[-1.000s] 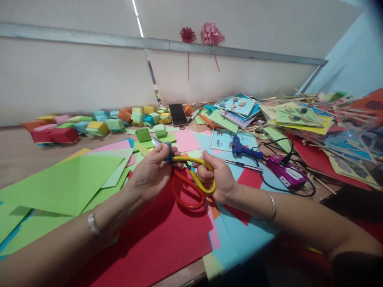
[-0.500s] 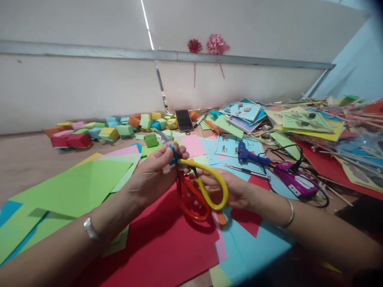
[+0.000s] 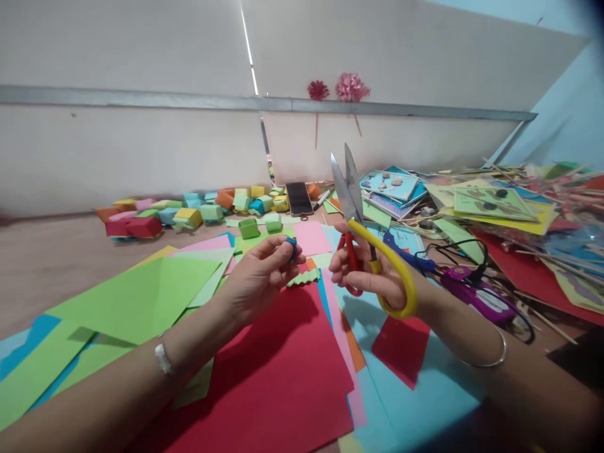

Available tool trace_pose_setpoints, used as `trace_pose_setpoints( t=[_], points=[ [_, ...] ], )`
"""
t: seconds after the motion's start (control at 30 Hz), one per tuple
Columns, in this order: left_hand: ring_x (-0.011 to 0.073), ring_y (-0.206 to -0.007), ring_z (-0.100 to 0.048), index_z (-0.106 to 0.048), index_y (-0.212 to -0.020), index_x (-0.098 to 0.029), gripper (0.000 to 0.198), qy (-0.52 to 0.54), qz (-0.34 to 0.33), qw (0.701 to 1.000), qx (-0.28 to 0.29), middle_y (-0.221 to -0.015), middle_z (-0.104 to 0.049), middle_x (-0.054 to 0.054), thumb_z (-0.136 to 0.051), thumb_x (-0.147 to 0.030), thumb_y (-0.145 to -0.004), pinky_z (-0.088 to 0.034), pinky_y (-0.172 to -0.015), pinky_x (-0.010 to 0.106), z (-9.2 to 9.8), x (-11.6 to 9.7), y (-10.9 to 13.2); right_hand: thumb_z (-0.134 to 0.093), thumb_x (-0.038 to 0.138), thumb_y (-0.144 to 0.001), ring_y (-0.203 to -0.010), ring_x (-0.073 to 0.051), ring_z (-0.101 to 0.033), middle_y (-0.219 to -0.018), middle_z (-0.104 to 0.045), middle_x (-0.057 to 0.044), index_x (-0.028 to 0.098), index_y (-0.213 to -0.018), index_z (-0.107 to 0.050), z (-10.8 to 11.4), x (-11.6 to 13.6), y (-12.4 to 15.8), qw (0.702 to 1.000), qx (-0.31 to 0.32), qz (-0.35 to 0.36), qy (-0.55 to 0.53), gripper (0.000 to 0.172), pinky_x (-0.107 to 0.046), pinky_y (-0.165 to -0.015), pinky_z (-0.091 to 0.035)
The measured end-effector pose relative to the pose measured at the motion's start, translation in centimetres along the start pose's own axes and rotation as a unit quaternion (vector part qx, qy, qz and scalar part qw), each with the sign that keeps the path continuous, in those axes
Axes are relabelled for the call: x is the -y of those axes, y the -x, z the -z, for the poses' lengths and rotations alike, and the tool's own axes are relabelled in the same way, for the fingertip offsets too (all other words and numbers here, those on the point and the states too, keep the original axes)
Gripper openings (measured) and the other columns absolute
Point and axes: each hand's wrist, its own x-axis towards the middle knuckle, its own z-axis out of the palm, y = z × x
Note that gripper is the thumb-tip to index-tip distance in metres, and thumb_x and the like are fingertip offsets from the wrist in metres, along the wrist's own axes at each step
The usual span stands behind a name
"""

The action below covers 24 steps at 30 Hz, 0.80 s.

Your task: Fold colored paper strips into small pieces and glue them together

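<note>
Small blue piece pinched, scissors raised

Left hand (image 3: 262,277) closed on a small blue piece (image 3: 291,245) above the red sheet (image 3: 278,377), clear of the blades; right hand (image 3: 377,277) gripping the scissors (image 3: 361,220) by the loops, tips upward, slightly apart.

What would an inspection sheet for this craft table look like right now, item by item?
Surface: wooden table, mostly covered by loose coloured paper sheets.
Job's things: scissors with one red and one yellow handle, blades up and slightly parted; small blue piece.
Clutter: folded paper boxes, phone, picture cards, wooden sticks.
Grippers: right hand grips the scissors; left hand pinches the small blue piece.
Cables: black cord looped by the purple device and blue glue gun.
Surroundings: white wall bearing two paper flowers.
</note>
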Motion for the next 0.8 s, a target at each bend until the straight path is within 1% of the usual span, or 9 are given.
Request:
trace_pose_setpoints(
  t=[0.03,0.07,0.17,0.23,0.27,0.4,0.53,0.63,0.8],
  points=[
    [0.0099,-0.065,-0.066,-0.07,-0.07,-0.018,0.041,-0.008,-0.012,1.0,0.001,-0.069,-0.07,-0.002,-0.098,-0.032,-0.044,-0.053,-0.059,0.017,0.0,0.0,0.0,-0.07,0.026,-0.078,-0.086,-0.016,-0.061,-0.098,-0.06,-0.003,0.026,-0.138,-0.041,0.0,0.0,0.0,0.999,-0.002,0.013,0.037,0.067,-0.03,-0.068,-0.049],
    [0.0093,-0.064,-0.065,-0.07,-0.07,-0.017,0.041,-0.014,-0.023,1.0,0.0,-0.068,-0.069,-0.002,-0.098,-0.033,-0.044,-0.052,-0.058,0.016,0.1,0.0,-0.1,-0.07,0.025,-0.076,-0.084,-0.016,-0.058,-0.096,-0.057,-0.002,0.025,-0.135,-0.045,0.0,-0.2,-0.1,0.996,-0.01,0.018,0.081,0.064,-0.029,-0.068,-0.047],
    [0.0088,-0.065,-0.065,-0.071,-0.071,-0.016,0.042,-0.025,-0.035,0.999,-0.013,-0.067,-0.069,-0.002,-0.098,-0.034,-0.044,-0.052,-0.058,0.014,0.2,0.1,-0.2,-0.073,0.029,-0.071,-0.066,-0.012,-0.044,-0.077,-0.045,0.004,0.023,-0.118,-0.056,-0.1,-0.9,-0.3,0.974,-0.063,-0.001,0.217,0.05,-0.028,-0.06,-0.039],
    [0.0086,-0.065,-0.065,-0.072,-0.071,-0.015,0.042,-0.028,-0.032,0.999,-0.018,-0.067,-0.069,-0.002,-0.098,-0.034,-0.044,-0.052,-0.057,0.014,0.3,0.2,-0.3,-0.075,0.033,-0.07,-0.061,-0.011,-0.037,-0.07,-0.039,0.006,0.022,-0.11,-0.059,-0.2,-1.4,-0.5,0.959,-0.085,-0.02,0.27,0.045,-0.028,-0.057,-0.035],
    [0.0086,-0.065,-0.065,-0.072,-0.071,-0.015,0.041,-0.029,-0.032,0.999,-0.02,-0.067,-0.068,-0.002,-0.098,-0.033,-0.045,-0.052,-0.057,0.013,0.3,0.2,-0.3,-0.075,0.036,-0.07,-0.06,-0.011,-0.037,-0.069,-0.038,0.006,0.021,-0.108,-0.059,-0.2,-1.5,-0.6,0.955,-0.088,-0.025,0.283,0.044,-0.028,-0.057,-0.034],
    [0.0085,-0.066,-0.065,-0.072,-0.072,-0.016,0.038,-0.032,-0.034,0.999,-0.023,-0.068,-0.068,-0.003,-0.097,-0.032,-0.047,-0.051,-0.057,0.014,0.4,0.1,-0.1,-0.072,0.041,-0.073,-0.063,-0.012,-0.041,-0.071,-0.045,0.004,0.021,-0.104,-0.06,-0.4,-1.5,-0.6,0.938,-0.089,-0.02,0.333,0.039,-0.029,-0.059,-0.035],
    [0.01,-0.068,-0.064,-0.074,-0.076,-0.017,0.033,-0.047,-0.04,0.998,-0.003,-0.073,-0.07,0.0,-0.094,-0.031,-0.054,-0.049,-0.056,0.016,0.5,0.1,0.0,-0.071,0.042,-0.077,-0.066,-0.014,-0.044,-0.079,-0.055,0.0,0.022,-0.103,-0.062,-0.7,-1.6,-0.4,0.921,-0.074,-0.004,0.382,0.034,-0.029,-0.063,-0.036],
    [0.0107,-0.068,-0.063,-0.074,-0.076,-0.018,0.03,-0.067,-0.05,0.996,0.009,-0.074,-0.07,0.0,-0.093,-0.032,-0.057,-0.048,-0.057,0.018,0.6,0.3,0.0,-0.069,0.043,-0.079,-0.066,-0.014,-0.044,-0.083,-0.059,0.0,0.023,-0.106,-0.064,-0.7,-2.1,-0.3,0.921,-0.073,0.008,0.383,0.034,-0.03,-0.064,-0.037],
    [0.0111,-0.067,-0.062,-0.073,-0.075,-0.018,0.031,-0.094,-0.062,0.994,0.014,-0.07,-0.068,0.0,-0.092,-0.036,-0.058,-0.048,-0.058,0.019,0.7,0.4,0.0,-0.071,0.044,-0.079,-0.065,-0.013,-0.044,-0.079,-0.06,0.001,0.023,-0.106,-0.068,-0.7,-2.4,-0.2,0.919,-0.078,0.013,0.387,0.034,-0.029,-0.064,-0.036]
  ],
)
